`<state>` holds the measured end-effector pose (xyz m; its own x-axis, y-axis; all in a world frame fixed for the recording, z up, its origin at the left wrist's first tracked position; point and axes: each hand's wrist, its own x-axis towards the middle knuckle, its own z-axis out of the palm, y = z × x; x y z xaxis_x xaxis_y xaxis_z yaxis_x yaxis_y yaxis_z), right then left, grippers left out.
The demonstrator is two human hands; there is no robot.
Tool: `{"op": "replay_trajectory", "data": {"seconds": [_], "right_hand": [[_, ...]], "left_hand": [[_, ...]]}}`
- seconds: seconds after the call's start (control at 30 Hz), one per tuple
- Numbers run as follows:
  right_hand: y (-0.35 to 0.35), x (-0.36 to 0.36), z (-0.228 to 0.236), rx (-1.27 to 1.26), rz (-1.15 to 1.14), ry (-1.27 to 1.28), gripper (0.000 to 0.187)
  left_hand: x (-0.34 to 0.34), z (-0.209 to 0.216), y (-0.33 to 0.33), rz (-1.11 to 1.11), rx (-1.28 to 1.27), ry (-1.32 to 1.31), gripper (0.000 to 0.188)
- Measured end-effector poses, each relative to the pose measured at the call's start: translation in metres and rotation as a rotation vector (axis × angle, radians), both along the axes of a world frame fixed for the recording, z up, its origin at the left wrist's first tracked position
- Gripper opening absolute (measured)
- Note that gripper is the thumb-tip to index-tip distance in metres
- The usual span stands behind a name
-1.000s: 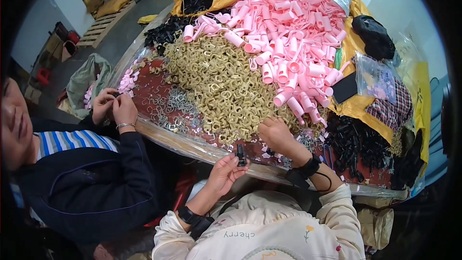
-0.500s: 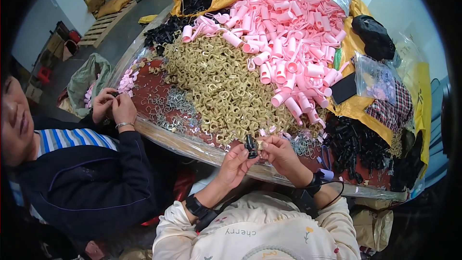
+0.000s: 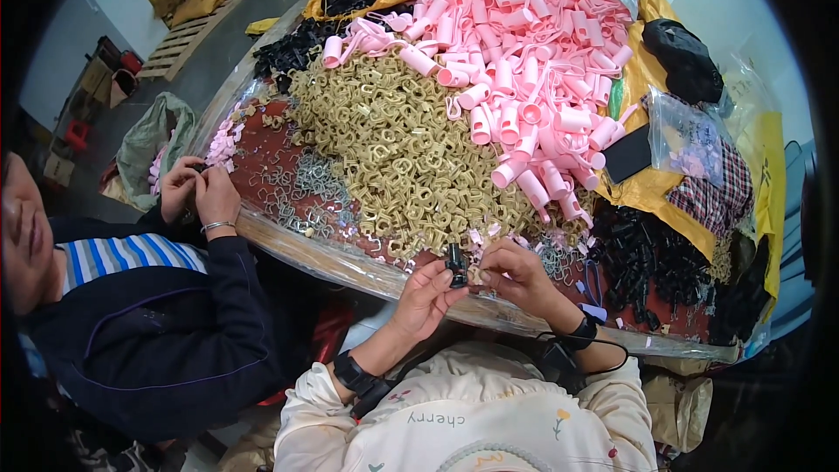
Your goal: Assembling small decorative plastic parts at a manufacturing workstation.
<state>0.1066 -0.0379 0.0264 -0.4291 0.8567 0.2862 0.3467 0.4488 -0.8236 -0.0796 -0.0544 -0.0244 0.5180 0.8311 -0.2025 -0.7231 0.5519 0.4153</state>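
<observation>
Just over the table's near edge, my left hand (image 3: 426, 301) grips a small black plastic cylinder (image 3: 455, 265) upright between thumb and fingers. My right hand (image 3: 517, 274) is beside it with its fingers bent together, a little apart from the cylinder. A small pale piece (image 3: 474, 275) shows between the cylinder and my right fingertips; whether those fingers hold it is unclear. Beyond my hands lies a broad heap of gold-coloured ring-like parts (image 3: 411, 157). Small metal hooks (image 3: 559, 262) lie near my right hand.
Pink plastic tubes with loops (image 3: 516, 61) pile up behind the gold heap. Black parts (image 3: 634, 258) and a dark phone (image 3: 627, 157) are on the right. More metal hooks (image 3: 301, 197) lie left. A co-worker's hands (image 3: 203, 192) work at the table's left edge.
My right hand has drawn slightly back from the black cylinder, and the gold-coloured part at its fingertips no longer shows clearly. My left hand keeps its hold. The view has shifted slightly.
</observation>
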Motion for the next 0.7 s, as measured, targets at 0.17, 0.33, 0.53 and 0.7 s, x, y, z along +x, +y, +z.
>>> {"op": "replay_trajectory", "data": {"seconds": [0.17,0.33,0.53,0.7], "right_hand": [[-0.001,-0.001,0.013,-0.266,-0.034,0.180,0.008],[0.000,-0.020,0.013,-0.093,0.035,0.100,0.009],[-0.002,-0.030,0.006,0.040,-0.046,0.055,0.011],[-0.009,-0.021,0.013,-0.235,-0.167,0.135,0.013]], "left_hand": [[-0.002,0.007,0.000,-0.033,0.028,0.093,0.029],[-0.003,0.007,-0.006,-0.042,0.047,0.133,0.032],[-0.002,0.009,-0.010,-0.059,0.033,0.174,0.030],[-0.004,0.009,-0.008,-0.165,-0.021,0.189,0.025]]}}
